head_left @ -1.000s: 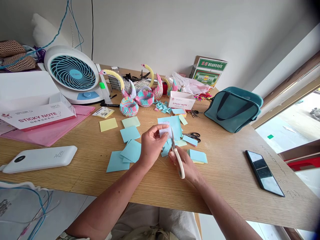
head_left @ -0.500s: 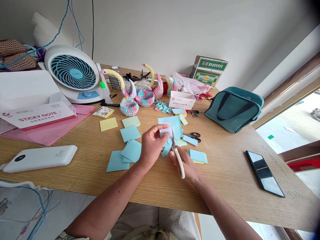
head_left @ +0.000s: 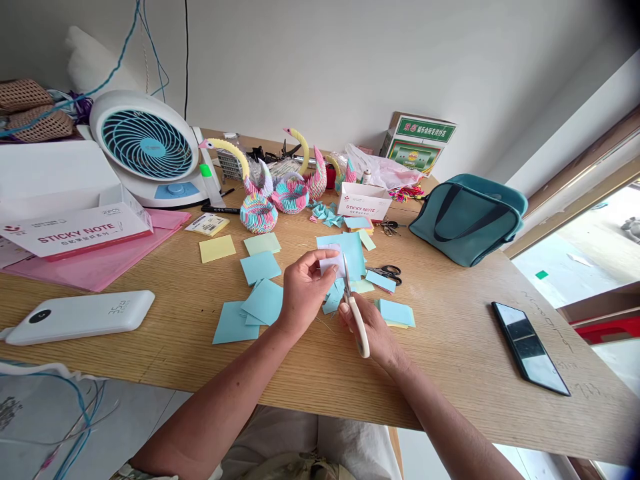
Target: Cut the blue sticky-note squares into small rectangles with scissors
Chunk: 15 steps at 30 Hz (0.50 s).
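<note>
Between thumb and fingers, my left hand (head_left: 306,283) pinches a small pale lilac sticky note (head_left: 330,265). Scissors with cream handles (head_left: 358,325) are in my right hand (head_left: 373,330), their blades pointing away from me along the note's right edge. Behind the note lies a larger light blue sheet (head_left: 354,252). Blue cut pieces (head_left: 332,301) lie partly hidden under my hands. To the left of my left hand, several blue square notes (head_left: 263,300) overlap on the table. A stack of blue and yellow strips (head_left: 395,312) rests just right of my right hand.
Folded-paper swans (head_left: 259,212) stand at the back, near a white sticky note box (head_left: 364,201). Black-handled scissors (head_left: 390,271) lie to the right. A teal bag (head_left: 467,220), a phone (head_left: 530,348), a white power bank (head_left: 83,317) and a fan (head_left: 145,143) surround the work area.
Almost nothing differs. Both hands, the lilac note and the scissors keep nearly the same place.
</note>
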Tool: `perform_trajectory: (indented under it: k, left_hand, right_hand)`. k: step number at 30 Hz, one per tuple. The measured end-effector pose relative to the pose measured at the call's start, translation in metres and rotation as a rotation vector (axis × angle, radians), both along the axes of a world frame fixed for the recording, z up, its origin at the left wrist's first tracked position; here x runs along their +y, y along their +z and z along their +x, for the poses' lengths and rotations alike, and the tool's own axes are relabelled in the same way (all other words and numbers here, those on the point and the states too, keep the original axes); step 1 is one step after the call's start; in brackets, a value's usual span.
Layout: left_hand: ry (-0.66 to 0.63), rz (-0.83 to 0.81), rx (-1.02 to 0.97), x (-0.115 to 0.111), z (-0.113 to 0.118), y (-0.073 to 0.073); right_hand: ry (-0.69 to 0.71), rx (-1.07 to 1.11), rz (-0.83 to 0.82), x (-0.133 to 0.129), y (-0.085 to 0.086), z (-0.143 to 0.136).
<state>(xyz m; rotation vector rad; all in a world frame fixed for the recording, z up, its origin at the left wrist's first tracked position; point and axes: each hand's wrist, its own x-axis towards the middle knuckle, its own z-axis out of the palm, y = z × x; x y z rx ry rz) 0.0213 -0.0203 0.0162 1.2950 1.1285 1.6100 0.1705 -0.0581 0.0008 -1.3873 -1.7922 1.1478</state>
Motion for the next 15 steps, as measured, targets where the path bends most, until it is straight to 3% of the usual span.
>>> perform_trajectory:
  k: [15]
  left_hand:
    - [-0.002, -0.004, -0.028, -0.0002, 0.0005, 0.0021]
  right_hand:
    - [-0.019, 0.013, 0.041, -0.0009, -0.0057, 0.0019]
